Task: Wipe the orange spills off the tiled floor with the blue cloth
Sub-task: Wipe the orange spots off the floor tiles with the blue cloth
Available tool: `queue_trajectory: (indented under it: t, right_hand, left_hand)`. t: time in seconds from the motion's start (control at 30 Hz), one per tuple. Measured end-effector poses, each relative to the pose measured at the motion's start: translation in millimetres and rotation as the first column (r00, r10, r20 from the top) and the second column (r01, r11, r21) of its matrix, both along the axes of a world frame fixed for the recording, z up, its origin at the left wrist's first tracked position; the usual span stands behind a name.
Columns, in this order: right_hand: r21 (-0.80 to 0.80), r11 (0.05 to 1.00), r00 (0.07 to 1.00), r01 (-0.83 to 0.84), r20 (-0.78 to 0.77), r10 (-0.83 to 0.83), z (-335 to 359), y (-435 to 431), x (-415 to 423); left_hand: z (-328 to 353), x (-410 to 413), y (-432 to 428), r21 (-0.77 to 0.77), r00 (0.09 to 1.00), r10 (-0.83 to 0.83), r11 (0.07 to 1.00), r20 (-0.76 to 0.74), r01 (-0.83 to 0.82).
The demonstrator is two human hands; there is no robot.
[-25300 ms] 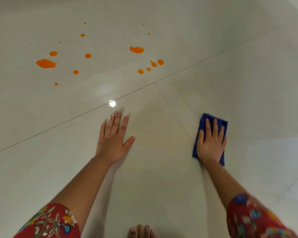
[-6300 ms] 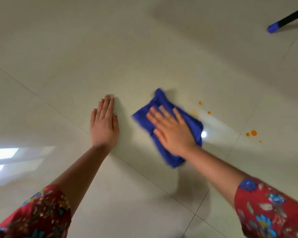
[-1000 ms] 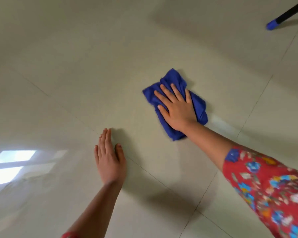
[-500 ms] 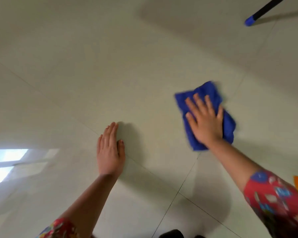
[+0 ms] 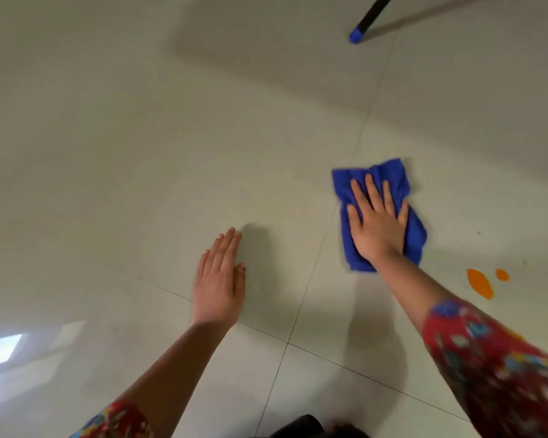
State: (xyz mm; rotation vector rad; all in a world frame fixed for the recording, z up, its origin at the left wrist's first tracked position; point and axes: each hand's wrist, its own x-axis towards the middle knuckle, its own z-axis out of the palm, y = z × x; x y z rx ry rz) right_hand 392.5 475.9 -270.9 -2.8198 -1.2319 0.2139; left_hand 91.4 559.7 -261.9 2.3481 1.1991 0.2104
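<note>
Floor [image 5: 140, 153]: pale tiles, glossy. I am pressing my right hand [image 5: 375, 224] flat on the cloth [image 5: 389, 175], fingers spread; the cloth is lying bunched on a grout line. My left hand [image 5: 219, 282] is resting flat on bare tile, fingers pressed together. Spills [image 5: 480, 283]: orange drops sitting right of my right forearm, apart from the cloth. Pole [image 5: 366, 20]: dark, blue-tipped, resting far ahead.

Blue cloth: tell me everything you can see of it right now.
The cloth is deep blue, soft and towel-like, bunched into a rough rectangle with wrinkles at its far edge. It lies flat on the pale tiled floor, next to a grout line. The right hand presses on it palm down, fingers spread, covering its middle. Orange spills lie apart from it, to its right and nearer the person. Its edges look slightly blurred.
</note>
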Motion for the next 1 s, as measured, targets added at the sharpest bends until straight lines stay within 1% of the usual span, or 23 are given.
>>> queue_trajectory:
  t: [0.03, 0.07, 0.1, 0.13, 0.2, 0.23, 0.27, 0.33, 0.37, 0.43, 0.5, 0.57, 0.6, 0.63, 0.7, 0.73, 0.77, 0.8, 0.87, 0.9, 0.93, 0.97, 1.0]
  right_hand:
    - [0.011, 1.0, 1.0, 0.029, -0.01, -0.029, 1.3, 21.9, 2.8]
    - [0.019, 1.0, 1.0, 0.01, -0.028, -0.009, 0.6, 39.9, -6.0]
    - [0.03, 0.999, 0.998, -0.039, -0.053, 0.04, -0.3, 48.1, -24.3]
    - [0.047, 0.991, 0.99, -0.125, -0.061, 0.128, -1.9, 43.9, -49.5]
    - [0.052, 0.938, 0.937, -0.343, -0.052, 0.346, -4.3, -4.3, -107.0]
    - [0.06, 0.908, 0.905, -0.415, -0.074, 0.418, -2.0, -37.5, -126.4]
    - [0.068, 0.894, 0.889, -0.442, -0.104, 0.447, -1.0, -69.1, -134.3]
    - [0.073, 0.918, 0.911, -0.389, -0.118, 0.395, -1.6, -110.9, -112.9]
    - [0.056, 0.944, 0.94, -0.326, -0.087, 0.33, -1.9, -116.9, -92.9]
    - [0.007, 0.982, 0.982, -0.189, -0.029, 0.189, -4.3, -97.9, -57.8]
    - [0.011, 0.999, 0.999, -0.039, -0.029, 0.039, -2.8, -60.7, -43.1]
    - [0.033, 0.999, 0.998, 0.025, -0.062, -0.023, -2.2, -35.0, -56.3]
    - [0.033, 0.999, 0.997, -0.015, -0.078, 0.018, -2.2, -37.9, -71.3]
    - [0.01, 0.993, 0.989, -0.114, -0.091, 0.114, -2.4, -53.6, -90.8]
    - [-0.016, 0.948, 0.945, -0.318, -0.081, 0.316, 0.9, -108.5, -120.9]
    - [-0.015, 0.929, 0.927, -0.369, -0.076, 0.366, 2.4, -134.8, -120.3]
    - [-0.019, 0.929, 0.927, -0.37, -0.075, 0.368, 2.5, -151.8, -109.8]
    - [-0.026, 0.946, 0.945, -0.322, -0.064, 0.32, 1.4, -158.8, -95.9]
    - [-0.062, 0.984, 0.985, -0.168, -0.041, 0.165, 3.9, -140.2, -68.4]
    - [-0.085, 0.992, 0.995, -0.09, -0.058, 0.086, 7.6, -122.6, -60.4]
    - [-0.104, 0.993, 0.995, -0.052, -0.09, 0.042, 9.3, -103.1, -60.3]
    - [-0.13, 0.991, 0.995, -0.036, -0.1, 0.023, 9.7, -96.2, -66.1]
    - [-0.142, 0.987, 0.992, -0.072, -0.109, 0.057, 10.2, -96.0, -75.9]
  left_hand:
    - [0.0, 2.5, -4.1, -0.004, 1.0, -0.014, 1.0, -0.008, 0.014]
    - [-0.6, 5.2, -6.1, -0.005, 1.0, -0.019, 1.0, -0.016, 0.019]
    - [-0.9, 8.3, -6.5, -0.005, 1.0, -0.017, 1.0, -0.023, 0.017]
    - [-1.1, 12.4, -6.3, -0.001, 0.999, -0.017, 1.0, -0.03, 0.017]
    - [0.3, 22.2, -4.4, 0.0, 0.998, -0.039, 0.999, -0.052, 0.039]
    - [1.2, 27.0, -2.7, -0.007, 0.995, -0.068, 0.998, -0.074, 0.067]
    - [1.5, 30.2, -1.4, -0.014, 0.989, -0.109, 0.994, -0.1, 0.108]
    - [3.3, 33.8, -2.5, -0.008, 0.956, -0.251, 0.968, -0.153, 0.252]
    - [4.5, 33.7, -4.5, 0.011, 0.921, -0.342, 0.937, -0.188, 0.35]
    - [6.1, 28.8, -2.3, 0.049, 0.813, -0.515, 0.836, -0.271, 0.546]
    - [12.0, 24.0, 6.2, 0.024, 0.704, -0.615, 0.747, -0.355, 0.665]
    - [20.1, 22.5, 20.3, -0.034, 0.628, -0.669, 0.695, -0.398, 0.718]
    - [25.1, 22.9, 25.6, -0.057, 0.607, -0.685, 0.681, -0.402, 0.73]
    - [30.1, 23.8, 29.3, -0.071, 0.599, -0.694, 0.675, -0.401, 0.734]
    - [38.1, 28.7, 34.1, -0.088, 0.564, -0.724, 0.642, -0.396, 0.762]
    - [41.3, 30.8, 34.2, -0.103, 0.539, -0.743, 0.619, -0.397, 0.779]
    - [43.7, 32.8, 32.7, -0.115, 0.519, -0.757, 0.602, -0.397, 0.79]
    - [44.5, 36.8, 31.7, -0.113, 0.502, -0.768, 0.584, -0.398, 0.804]
    - [42.4, 47.4, 27.1, -0.092, 0.499, -0.768, 0.576, -0.401, 0.812]
    - [39.2, 53.8, 23.7, -0.089, 0.506, -0.765, 0.581, -0.398, 0.809]
    - [35.8, 58.0, 21.5, -0.093, 0.521, -0.755, 0.598, -0.397, 0.796]
    - [31.5, 65.2, 15.1, -0.095, 0.529, -0.761, 0.599, -0.375, 0.795]
    - [28.7, 72.2, 9.4, -0.093, 0.525, -0.774, 0.588, -0.355, 0.804]
